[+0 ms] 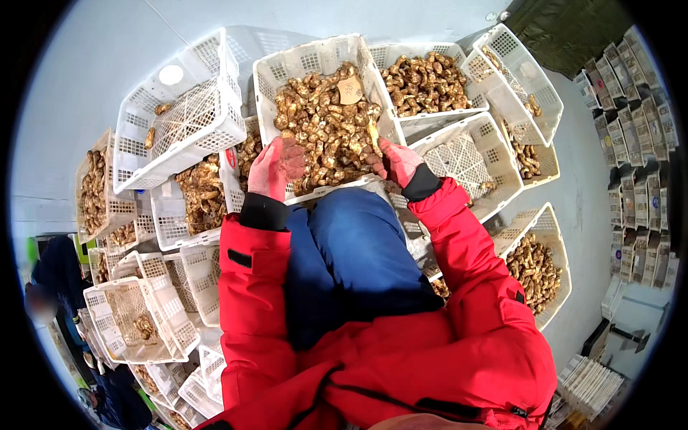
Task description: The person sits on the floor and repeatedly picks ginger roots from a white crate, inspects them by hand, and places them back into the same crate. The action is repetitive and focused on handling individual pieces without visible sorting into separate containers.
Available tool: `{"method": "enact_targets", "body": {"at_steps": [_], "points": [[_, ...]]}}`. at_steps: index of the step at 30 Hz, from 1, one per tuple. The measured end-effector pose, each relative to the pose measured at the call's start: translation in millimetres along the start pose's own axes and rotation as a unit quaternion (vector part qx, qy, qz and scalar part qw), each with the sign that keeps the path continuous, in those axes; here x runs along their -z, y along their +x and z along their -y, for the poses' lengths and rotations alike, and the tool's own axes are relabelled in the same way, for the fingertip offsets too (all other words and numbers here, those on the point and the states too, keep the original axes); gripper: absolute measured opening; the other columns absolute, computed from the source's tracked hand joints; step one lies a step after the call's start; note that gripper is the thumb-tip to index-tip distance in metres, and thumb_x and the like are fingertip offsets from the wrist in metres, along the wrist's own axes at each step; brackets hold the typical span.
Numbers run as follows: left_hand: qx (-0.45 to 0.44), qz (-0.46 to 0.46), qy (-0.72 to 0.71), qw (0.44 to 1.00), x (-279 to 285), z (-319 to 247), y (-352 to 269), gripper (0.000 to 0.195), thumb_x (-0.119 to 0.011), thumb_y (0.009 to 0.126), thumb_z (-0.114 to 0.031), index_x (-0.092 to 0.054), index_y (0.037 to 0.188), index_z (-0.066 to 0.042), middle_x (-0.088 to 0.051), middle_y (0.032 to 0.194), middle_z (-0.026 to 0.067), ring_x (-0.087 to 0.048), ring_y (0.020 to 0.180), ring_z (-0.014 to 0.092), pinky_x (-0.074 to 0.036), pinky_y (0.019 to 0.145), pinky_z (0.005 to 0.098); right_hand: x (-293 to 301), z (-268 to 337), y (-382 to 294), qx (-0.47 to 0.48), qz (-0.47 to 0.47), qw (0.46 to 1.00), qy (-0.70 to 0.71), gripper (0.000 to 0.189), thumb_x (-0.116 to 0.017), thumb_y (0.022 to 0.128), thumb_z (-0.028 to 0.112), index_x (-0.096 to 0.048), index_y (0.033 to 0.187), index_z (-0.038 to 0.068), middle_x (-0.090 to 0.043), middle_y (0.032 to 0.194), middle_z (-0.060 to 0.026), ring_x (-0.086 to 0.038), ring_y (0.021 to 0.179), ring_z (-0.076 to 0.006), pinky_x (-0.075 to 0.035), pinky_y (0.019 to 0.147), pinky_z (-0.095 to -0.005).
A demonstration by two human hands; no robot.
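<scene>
Before my knees a white plastic crate point(262, 107) tilts towards me, heaped with brown and cream mushrooms that look like matsutake point(328, 131). A cardboard tag point(350, 90) with handwriting lies on the heap. My left hand point(280, 165), in a dirt-stained pink glove, is at the crate's near left side with its fingers curled; whether it holds anything is not clear. At the right side is my right hand point(396, 160), also gloved. Its thumb and fingers close around the lower end of a long pale-stemmed mushroom point(374, 131).
Left of me stand a nearly bare crate point(129, 129) and a mushroom-filled one point(201, 196). Rightward are a crate with few mushrooms point(505, 188) and another filled crate point(559, 290). Stacked crates point(642, 129) line the far right. People point(115, 398) are at the lower left edge.
</scene>
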State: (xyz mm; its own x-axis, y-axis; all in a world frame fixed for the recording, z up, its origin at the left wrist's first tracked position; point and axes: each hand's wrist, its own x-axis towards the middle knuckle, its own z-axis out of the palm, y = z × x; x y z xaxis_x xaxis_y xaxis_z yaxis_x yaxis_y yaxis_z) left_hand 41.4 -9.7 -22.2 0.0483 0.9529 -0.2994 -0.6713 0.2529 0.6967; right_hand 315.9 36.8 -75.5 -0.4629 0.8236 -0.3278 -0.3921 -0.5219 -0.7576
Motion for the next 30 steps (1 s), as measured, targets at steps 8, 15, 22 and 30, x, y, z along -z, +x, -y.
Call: {"method": "enact_targets", "body": {"at_steps": [8,15,22,30], "points": [[-0.003,0.042,-0.03,0.999,11,2,8,0.03,-0.046,0.087,-0.022,-0.048,0.109,-0.001,-0.058,0.1,0.0136,-0.059,0.083,0.026,-0.049,0.064,0.0394,34,30,6,0.016,0.004,0.998,-0.061,0.048,-0.043,0.088,0.039,-0.042,0.112,-0.003,-0.054,0.098,-0.0173,-0.053,0.063,-0.0137,-0.043,0.051,-0.0218],[-0.023,0.033,-0.022,0.999,8,-3,-3,0.036,-0.046,0.088,-0.029,-0.048,0.108,0.001,-0.058,0.094,0.014,-0.057,0.08,0.022,-0.047,0.067,0.0322,-7,32,75,-0.076,-0.028,0.946,-0.313,0.062,-0.046,0.082,0.048,-0.042,0.12,0.0,-0.055,0.104,-0.0177,-0.056,0.087,-0.023,-0.047,0.072,-0.0311],[-0.006,-0.091,0.101,0.991,-23,-3,-1,0.033,-0.043,0.089,-0.03,-0.052,0.105,-0.003,-0.058,0.089,0.0102,-0.056,0.073,0.018,-0.046,0.063,0.0282,-5,-56,141,-0.042,0.178,0.395,-0.9,0.039,-0.053,0.076,0.038,-0.056,0.097,0.005,-0.06,0.099,-0.0128,-0.056,0.096,-0.0263,-0.045,0.079,-0.0349],[-0.009,-0.111,0.137,0.984,-24,-1,-4,0.029,-0.044,0.089,-0.025,-0.051,0.104,-0.001,-0.058,0.089,0.0109,-0.057,0.074,0.018,-0.046,0.065,0.0278,-6,7,94,-0.001,0.098,0.946,-0.308,0.031,-0.053,0.08,0.001,-0.052,0.111,0.0,-0.057,0.1,-0.0057,-0.052,0.087,-0.0103,-0.045,0.073,-0.0243]]}}
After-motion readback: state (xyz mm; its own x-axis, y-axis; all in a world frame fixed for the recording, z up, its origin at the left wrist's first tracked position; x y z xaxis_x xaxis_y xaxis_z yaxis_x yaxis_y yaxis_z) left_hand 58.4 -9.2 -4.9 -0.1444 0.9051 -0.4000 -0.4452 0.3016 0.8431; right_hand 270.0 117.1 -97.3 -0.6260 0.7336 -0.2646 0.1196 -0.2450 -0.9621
